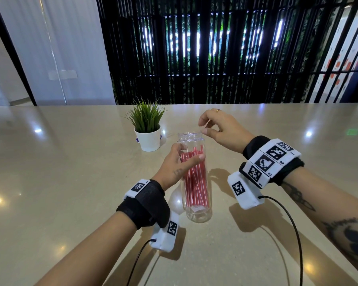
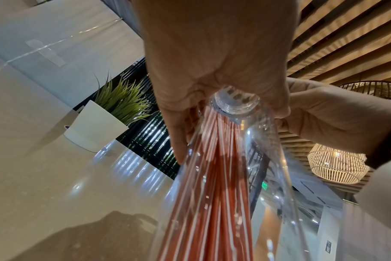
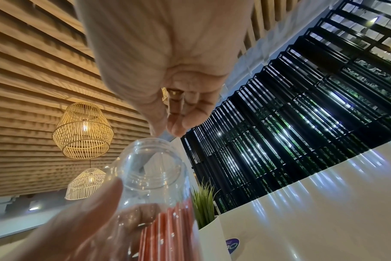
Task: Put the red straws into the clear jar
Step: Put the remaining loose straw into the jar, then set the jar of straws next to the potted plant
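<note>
The left hand (image 1: 175, 162) wraps its fingers and thumb around the upper part of the clear jar (image 1: 196, 182), which stands upright on the table (image 1: 70, 182). The right hand (image 1: 219, 131) hovers just above the jar's open mouth, fingers loosely curled, holding nothing. The red straws (image 1: 194, 178) stand inside the jar. A potted plant (image 1: 147, 129) sits just behind the jar.

Bright, even indoor light fills all three views. The glossy tabletop (image 1: 60, 182) throws back small white glare spots at nine and three o'clock in the head view. Soft shadows fall toward six o'clock. Straight lines bow near the edges. In the wrist views the woven pendant lamps (image 3: 83, 130) glow warm, and the nearest skin is blurred.
</note>
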`<state>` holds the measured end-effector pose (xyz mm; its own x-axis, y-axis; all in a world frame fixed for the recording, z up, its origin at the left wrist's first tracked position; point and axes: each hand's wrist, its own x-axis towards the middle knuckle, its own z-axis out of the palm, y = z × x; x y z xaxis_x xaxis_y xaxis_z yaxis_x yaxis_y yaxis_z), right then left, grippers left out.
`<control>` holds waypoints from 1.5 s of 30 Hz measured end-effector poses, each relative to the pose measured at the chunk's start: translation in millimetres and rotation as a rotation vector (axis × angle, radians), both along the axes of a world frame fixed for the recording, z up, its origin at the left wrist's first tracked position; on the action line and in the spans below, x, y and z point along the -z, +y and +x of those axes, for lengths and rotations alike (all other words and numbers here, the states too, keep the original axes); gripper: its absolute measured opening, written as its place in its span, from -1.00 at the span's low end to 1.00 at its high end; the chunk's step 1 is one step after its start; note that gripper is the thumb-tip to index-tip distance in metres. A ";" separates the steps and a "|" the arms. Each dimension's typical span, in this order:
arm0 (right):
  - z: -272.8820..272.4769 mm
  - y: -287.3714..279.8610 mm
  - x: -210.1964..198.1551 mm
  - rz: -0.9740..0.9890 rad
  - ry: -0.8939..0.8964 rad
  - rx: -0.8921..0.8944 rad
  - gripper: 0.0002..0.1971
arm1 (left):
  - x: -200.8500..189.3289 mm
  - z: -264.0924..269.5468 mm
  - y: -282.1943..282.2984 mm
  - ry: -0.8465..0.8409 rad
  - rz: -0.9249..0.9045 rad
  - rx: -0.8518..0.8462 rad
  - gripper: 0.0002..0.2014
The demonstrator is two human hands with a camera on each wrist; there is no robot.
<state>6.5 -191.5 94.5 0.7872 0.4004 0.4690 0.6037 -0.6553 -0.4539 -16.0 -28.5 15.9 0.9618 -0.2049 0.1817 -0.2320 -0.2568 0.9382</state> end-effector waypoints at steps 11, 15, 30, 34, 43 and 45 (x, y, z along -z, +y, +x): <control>-20.6 -7.2 22.7 0.129 0.283 0.066 -0.70 | -7.9 0.8 1.0 -0.009 -0.032 -0.053 -0.25; -37.8 2.3 42.5 0.017 0.553 -0.038 -0.26 | -11.3 1.8 1.1 -0.027 -0.057 -0.082 -0.19; -29.9 20.8 60.4 0.382 0.463 -0.035 -0.23 | -5.0 -1.9 42.2 -0.028 0.094 0.027 -0.40; 0.8 36.3 56.2 0.413 0.453 -0.017 -0.31 | -12.6 24.8 49.1 -0.089 0.098 -0.007 -0.50; 68.9 63.1 54.1 0.217 0.184 0.153 -0.36 | -18.2 91.3 56.9 -0.168 0.141 -0.071 -0.41; 81.3 66.8 56.7 0.163 0.164 0.179 -0.39 | -13.5 104.6 56.2 -0.169 0.157 -0.068 -0.41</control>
<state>87.8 -124.7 37.8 0.9091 0.1782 0.3765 0.3951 -0.6550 -0.6441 88.6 27.8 29.4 0.9329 -0.1796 0.3123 -0.3597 -0.4172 0.8346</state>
